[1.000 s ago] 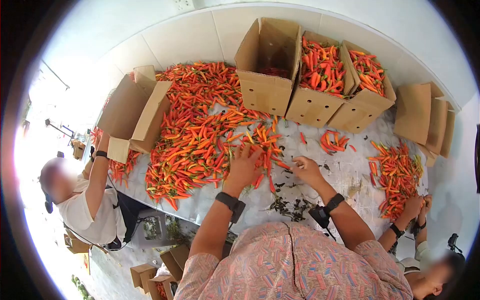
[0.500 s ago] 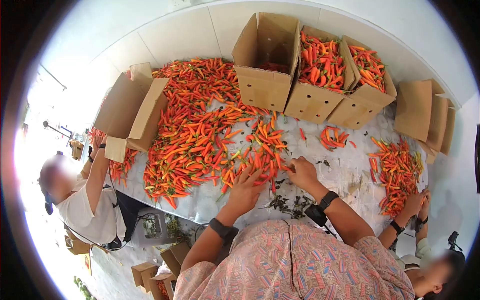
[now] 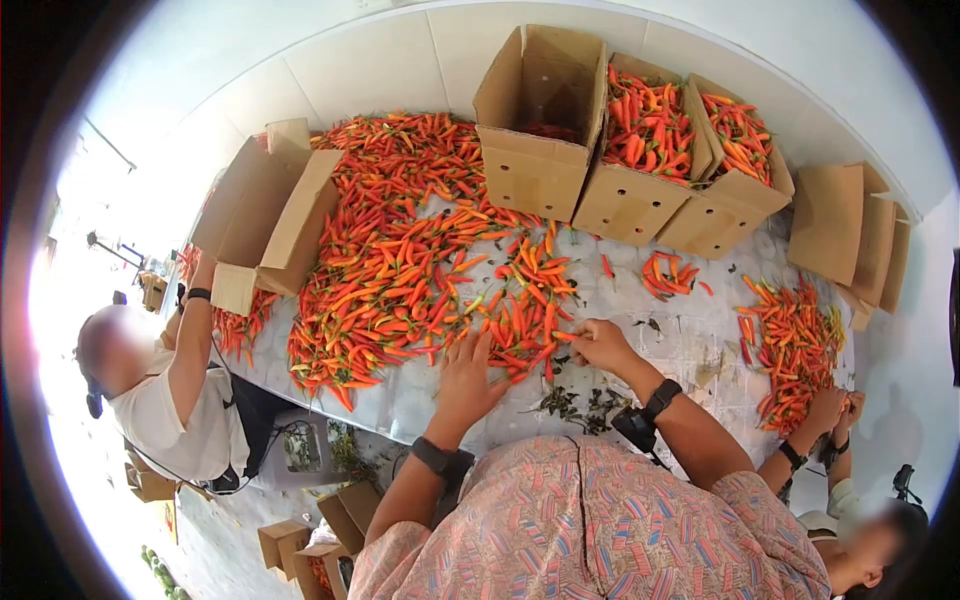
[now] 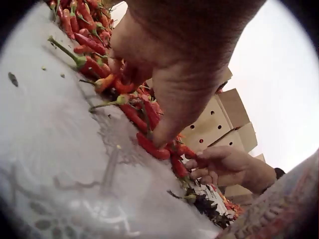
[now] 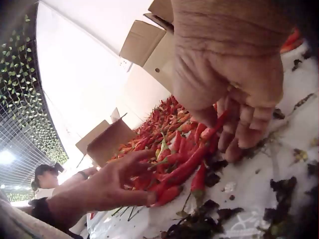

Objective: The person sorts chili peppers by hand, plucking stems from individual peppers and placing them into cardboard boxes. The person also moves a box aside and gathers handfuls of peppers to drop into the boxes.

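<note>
Currently the right hand (image 3: 603, 346) pinches a chili (image 5: 219, 123) at the near right edge of the pile (image 3: 528, 300). The left hand (image 3: 467, 385), thumb wide of its fingers, touches the pile's near left side. Dark scraps (image 3: 592, 410) lie near the right hand.

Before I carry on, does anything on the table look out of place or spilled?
Yes: dark, shrivelled scraps lie scattered on the table, just below the right hand in the head view. They look odd beside the bright peppers, possibly plant waste.
</note>
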`<state>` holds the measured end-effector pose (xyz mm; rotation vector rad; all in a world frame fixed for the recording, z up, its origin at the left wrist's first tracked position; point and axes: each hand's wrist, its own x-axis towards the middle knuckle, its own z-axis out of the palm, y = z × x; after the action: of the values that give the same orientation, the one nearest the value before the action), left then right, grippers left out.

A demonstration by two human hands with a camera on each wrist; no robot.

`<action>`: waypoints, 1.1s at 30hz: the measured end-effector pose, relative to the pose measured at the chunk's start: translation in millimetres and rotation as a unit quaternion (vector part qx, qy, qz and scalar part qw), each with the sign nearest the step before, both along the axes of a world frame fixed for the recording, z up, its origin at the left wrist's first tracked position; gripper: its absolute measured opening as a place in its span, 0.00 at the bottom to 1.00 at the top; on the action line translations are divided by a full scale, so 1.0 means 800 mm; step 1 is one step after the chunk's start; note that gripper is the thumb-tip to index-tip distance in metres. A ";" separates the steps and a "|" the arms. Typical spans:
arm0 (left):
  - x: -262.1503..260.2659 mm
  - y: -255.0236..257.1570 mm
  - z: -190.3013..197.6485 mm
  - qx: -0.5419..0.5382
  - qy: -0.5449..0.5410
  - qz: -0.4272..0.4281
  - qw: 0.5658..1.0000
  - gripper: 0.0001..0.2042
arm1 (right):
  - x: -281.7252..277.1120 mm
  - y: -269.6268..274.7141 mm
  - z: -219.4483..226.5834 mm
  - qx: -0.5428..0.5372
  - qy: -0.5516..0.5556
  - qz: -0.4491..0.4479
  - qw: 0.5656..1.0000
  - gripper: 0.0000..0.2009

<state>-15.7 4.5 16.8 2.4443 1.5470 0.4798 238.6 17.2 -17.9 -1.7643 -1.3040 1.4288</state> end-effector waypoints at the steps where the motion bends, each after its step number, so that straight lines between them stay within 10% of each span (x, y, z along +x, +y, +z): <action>1: 0.003 0.002 0.000 0.000 0.000 0.001 1.000 0.37 | -0.005 0.001 0.007 -0.017 0.000 0.007 1.000 0.14; 33: 0.055 0.025 -0.003 -0.033 0.014 -0.011 0.999 0.43 | -0.040 0.022 0.018 -0.071 0.066 -0.002 0.995 0.27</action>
<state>28.3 24.6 14.6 2.4250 1.5209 0.3855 206.8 34.9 -3.4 -1.7260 -1.1563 1.6424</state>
